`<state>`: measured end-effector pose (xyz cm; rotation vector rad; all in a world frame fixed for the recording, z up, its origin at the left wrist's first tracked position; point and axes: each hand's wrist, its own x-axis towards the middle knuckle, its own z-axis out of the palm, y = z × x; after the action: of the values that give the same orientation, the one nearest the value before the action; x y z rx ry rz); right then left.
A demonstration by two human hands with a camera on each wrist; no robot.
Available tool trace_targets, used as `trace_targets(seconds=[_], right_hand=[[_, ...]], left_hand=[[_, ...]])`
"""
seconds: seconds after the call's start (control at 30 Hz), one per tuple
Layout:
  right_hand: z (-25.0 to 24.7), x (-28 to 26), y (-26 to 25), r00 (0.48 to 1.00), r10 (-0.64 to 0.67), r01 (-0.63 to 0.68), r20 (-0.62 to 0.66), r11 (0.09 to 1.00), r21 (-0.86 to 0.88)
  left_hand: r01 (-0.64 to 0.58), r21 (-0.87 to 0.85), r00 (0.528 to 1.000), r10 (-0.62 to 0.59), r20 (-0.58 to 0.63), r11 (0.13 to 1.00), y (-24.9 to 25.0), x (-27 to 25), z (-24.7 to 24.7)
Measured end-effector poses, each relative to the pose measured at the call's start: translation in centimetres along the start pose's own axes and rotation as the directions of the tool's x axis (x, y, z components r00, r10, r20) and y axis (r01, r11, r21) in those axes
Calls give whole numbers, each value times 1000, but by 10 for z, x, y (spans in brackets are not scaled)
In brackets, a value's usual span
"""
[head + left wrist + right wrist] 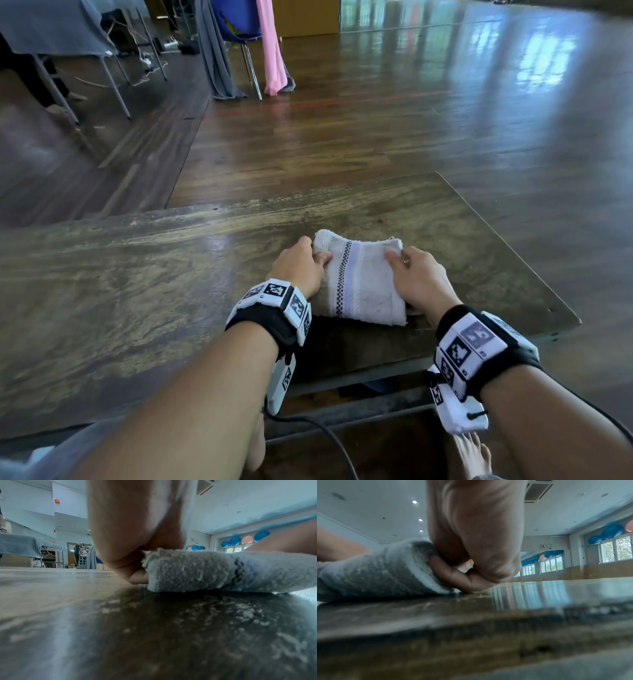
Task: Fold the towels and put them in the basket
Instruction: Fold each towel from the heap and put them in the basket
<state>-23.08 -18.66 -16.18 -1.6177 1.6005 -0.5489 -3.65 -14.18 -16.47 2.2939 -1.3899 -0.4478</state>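
Note:
A small white towel (359,281) with a checked black line and a pale purple band lies folded near the front right of the wooden table (137,291). My left hand (303,265) grips its left edge, thumb on top and fingers tucked under, as the left wrist view shows at the towel (205,572) and the hand (137,555). My right hand (414,274) pinches the right edge, thumb on top. In the right wrist view my right hand (471,561) curls round the towel (376,572). No basket is in view.
The table's right edge (513,246) and front edge lie close to the towel. Beyond is polished wooden floor, with a blue chair draped in grey and pink cloth (274,51) at the back. A covered table (51,31) stands at the far left. My bare feet show under the table.

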Motion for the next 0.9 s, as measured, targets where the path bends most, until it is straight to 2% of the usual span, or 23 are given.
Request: trace_targets(seconds=[0.1,0.17,0.2,0.27,0.33,0.37,0.43,0.5,0.53,0.57,0.63,0.7,0.77,0.9], right_hand=[[-1,1,-6,999,49,-48,16,998,-47],[-1,0,-10,996,84,-86,-24,989,-124],[0,-2,-10,996,51,-65,-75,978,-201],[0,-8,-10,982,-121,67,-144,941,-331],[-1,-14,-10,951,-291,228,-107,891,-394],[-3,-17,-10,942,-329,271,-67,862,-428],[-6,-21,-10,948,-318,269,-22,834,-481],[-10,-26,-10,971,-240,210,0,849,-484],[-10,-29,-10,981,-192,185,33,865,-465],[-10,-32,-9,985,-152,170,76,885,-434],[-8,-38,-7,984,-126,164,127,917,-364],[-8,-43,-2,986,-144,163,88,950,-267],[-8,-46,4,983,-177,182,44,967,-176],[-8,-48,13,966,-251,256,55,961,-105]], left_hand=[[42,0,999,-42,-19,999,1,3,0],[95,-6,995,-95,-4,995,3,4,-1],[119,-16,993,-119,25,993,4,4,-3],[175,-53,979,-168,114,983,8,5,-10],[214,-119,968,-195,157,970,12,6,-18],[190,-150,977,-171,129,970,14,5,-21],[44,-170,999,-47,-15,984,18,-3,-26],[-144,17,971,145,-192,989,18,-13,-27],[-203,131,946,229,-229,970,19,-17,-27],[-236,204,937,278,-212,950,20,-22,-27],[-283,248,949,308,-67,926,22,-32,-27],[-333,274,943,319,95,903,23,-41,-24],[-377,259,925,348,153,889,22,-51,-21],[-404,148,895,357,267,903,19,-68,-17]])
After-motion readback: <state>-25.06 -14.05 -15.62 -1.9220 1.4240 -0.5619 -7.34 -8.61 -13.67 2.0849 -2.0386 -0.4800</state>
